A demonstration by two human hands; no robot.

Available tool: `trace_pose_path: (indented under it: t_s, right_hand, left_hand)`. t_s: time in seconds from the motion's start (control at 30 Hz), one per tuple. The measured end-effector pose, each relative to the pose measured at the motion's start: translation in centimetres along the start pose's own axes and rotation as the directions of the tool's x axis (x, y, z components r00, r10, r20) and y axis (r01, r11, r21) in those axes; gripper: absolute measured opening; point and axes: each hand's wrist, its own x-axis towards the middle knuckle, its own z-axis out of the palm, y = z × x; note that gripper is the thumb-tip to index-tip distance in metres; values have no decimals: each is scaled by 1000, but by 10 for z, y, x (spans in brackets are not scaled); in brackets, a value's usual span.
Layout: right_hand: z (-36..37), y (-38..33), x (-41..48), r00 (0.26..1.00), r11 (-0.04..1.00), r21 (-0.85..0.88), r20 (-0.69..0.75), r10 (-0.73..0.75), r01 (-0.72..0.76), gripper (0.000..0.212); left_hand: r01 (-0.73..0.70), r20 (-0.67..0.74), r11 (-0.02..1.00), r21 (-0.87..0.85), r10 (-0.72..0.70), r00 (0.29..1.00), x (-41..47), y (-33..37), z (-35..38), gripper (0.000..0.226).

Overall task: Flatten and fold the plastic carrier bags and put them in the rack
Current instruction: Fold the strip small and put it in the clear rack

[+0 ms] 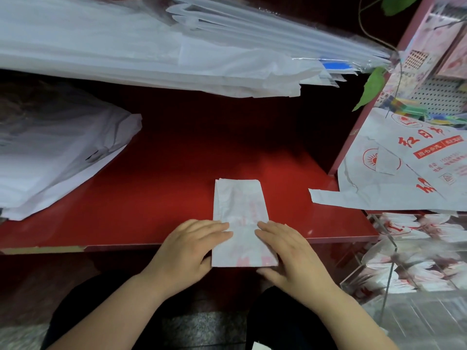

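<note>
Fingers (pixel 214 227) of left hand (pixel 188 245) and right hand (pixel 288 251) press flat on the folded white plastic bag (pixel 240 205). Its length runs away across the red bench (pixel 177 173).

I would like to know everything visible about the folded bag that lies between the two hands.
The folded bag is thin white plastic with faint red print, wrinkled, folded into a narrow flat strip. It lies lengthwise on the red shelf, its near end past the front edge. The left hand rests flat on its left side, the right hand on its right side.
</note>
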Motion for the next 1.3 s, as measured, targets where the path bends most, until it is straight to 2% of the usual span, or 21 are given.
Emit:
trace_pose_path:
  t_s: [0.13,0.23,0.33,0.4,0.53,0.63,0.7,0.77,0.83,0.9,0.93,0.97,1.0,1.07,1.13,1.23,1.3]
  right_hand:
    - [-8,-1,0,980,978,186,-156,124,-94,30]
    - [-11,-7,9,935,921,313,-189,299,-231,27]
    - [-12,-14,22,865,835,382,-148,479,-397,13]
    - [-9,-17,28,829,799,377,-124,545,-468,14]
    - [-2,-20,32,784,771,350,-142,604,-532,30]
    - [-1,-26,35,810,817,233,-153,567,-528,41]
    - [1,-25,33,862,878,119,-170,478,-463,45]
    - [3,-23,30,898,909,25,-147,416,-417,38]
    - [2,-23,26,933,935,11,-60,355,-355,37]
    - [0,-21,20,950,948,69,18,310,-311,43]
    - [-1,-20,18,958,955,77,45,283,-286,49]
    - [-2,-18,15,968,966,63,52,247,-250,53]
    - [-3,-16,13,978,978,32,37,205,-207,51]
    - [-3,-11,10,986,986,32,-29,163,-162,39]
    - [-5,-10,10,979,978,121,-84,183,-173,34]
    - [-8,-13,15,940,915,298,-121,319,-272,36]
    - [-9,-15,23,901,872,345,-134,412,-348,36]
  left_hand:
    - [195,-105,951,-241,-226,969,1,9,-4,36]
    - [430,-101,813,-394,-503,858,10,20,-11,43]
    - [544,-98,741,-393,-622,777,20,24,-12,32]
    - [604,-95,719,-343,-666,740,24,27,-10,38]
    - [604,-140,759,-242,-644,753,28,30,-12,55]
    - [567,-118,812,-137,-581,805,30,27,-11,55]
    - [460,-94,887,-28,-461,883,27,21,-6,50]
    - [320,35,946,55,-323,946,27,18,-8,57]
    - [220,189,974,51,-226,956,26,18,-13,63]
    - [186,221,981,46,-192,956,21,12,-13,89]
    - [151,216,986,64,-161,963,19,9,-11,95]
    - [102,210,989,106,-123,970,18,8,-12,90]
    - [100,229,990,99,-121,966,16,8,-13,78]
    - [144,118,989,-21,-141,983,9,6,-12,55]
    - [206,51,958,-200,-200,978,8,7,-13,51]
    - [426,90,794,-433,-432,897,13,13,-19,39]
    - [490,39,726,-482,-541,840,17,11,-16,33]
